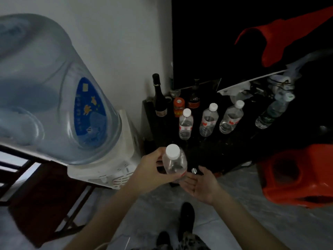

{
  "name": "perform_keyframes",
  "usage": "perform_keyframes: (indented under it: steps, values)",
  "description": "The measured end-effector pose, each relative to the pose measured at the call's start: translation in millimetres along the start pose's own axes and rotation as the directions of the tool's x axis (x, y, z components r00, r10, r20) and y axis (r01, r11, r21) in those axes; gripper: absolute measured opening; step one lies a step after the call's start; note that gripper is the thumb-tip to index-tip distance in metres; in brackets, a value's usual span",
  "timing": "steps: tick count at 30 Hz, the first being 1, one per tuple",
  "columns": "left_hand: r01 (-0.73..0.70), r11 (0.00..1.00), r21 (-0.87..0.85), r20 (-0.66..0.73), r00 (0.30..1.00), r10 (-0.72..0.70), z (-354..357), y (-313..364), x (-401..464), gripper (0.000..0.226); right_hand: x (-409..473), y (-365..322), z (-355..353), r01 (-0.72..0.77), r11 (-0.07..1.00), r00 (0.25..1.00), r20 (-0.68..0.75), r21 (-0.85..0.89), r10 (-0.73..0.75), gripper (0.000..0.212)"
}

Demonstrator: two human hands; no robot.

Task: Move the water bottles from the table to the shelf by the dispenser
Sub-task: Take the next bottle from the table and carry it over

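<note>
At frame centre my left hand (151, 168) grips a water bottle (174, 164); my right hand (200, 184) lies open-palmed just beside its base.

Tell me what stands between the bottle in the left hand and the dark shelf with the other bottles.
Nothing visible. The left hand holds the bottle just short of the shelf, whose near part is bare. Three water bottles stand further back, the nearest straight ahead. The open right hand lies below the bottle, not ahead.

bare forearms (111, 210), black shoes (186, 219), perhaps patterned trousers (191, 240)
</note>
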State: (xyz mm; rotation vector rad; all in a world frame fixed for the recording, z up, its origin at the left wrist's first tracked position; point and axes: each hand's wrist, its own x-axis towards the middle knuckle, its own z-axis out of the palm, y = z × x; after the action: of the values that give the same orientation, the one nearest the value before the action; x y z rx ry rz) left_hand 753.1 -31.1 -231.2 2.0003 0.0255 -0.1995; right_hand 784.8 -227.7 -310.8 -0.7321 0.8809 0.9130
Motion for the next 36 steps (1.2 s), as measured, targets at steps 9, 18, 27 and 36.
perform_keyframes:
  steps: [9, 18, 27, 36]
  values:
    - [0.066, 0.97, 0.235, -0.094, 0.995, -0.045, 0.6, -14.9, 58.3, 0.06, 73.8, -64.3, 13.4, -0.147, 0.984, 0.989, -0.044, -0.101, 0.144, 0.053]
    - [0.123, 0.962, 0.243, -0.079, 0.991, -0.107, 5.4, -49.3, 92.3, 0.061, 122.9, -83.4, 23.8, -0.194, 0.939, 0.979, -0.114, -0.283, 0.168, 0.045]
    - [0.158, 0.961, 0.228, -0.104, 0.985, -0.137, 11.7, -84.9, 109.3, 0.061, 144.5, -97.3, 37.6, -0.198, 0.931, 0.977, -0.143, -0.308, 0.161, 0.044]
    - [0.154, 0.946, 0.287, -0.025, 0.988, -0.153, 20.8, -100.2, 124.2, 0.07, 140.2, -102.0, 35.6, -0.152, 0.946, 0.982, -0.153, -0.286, 0.112, 0.054]
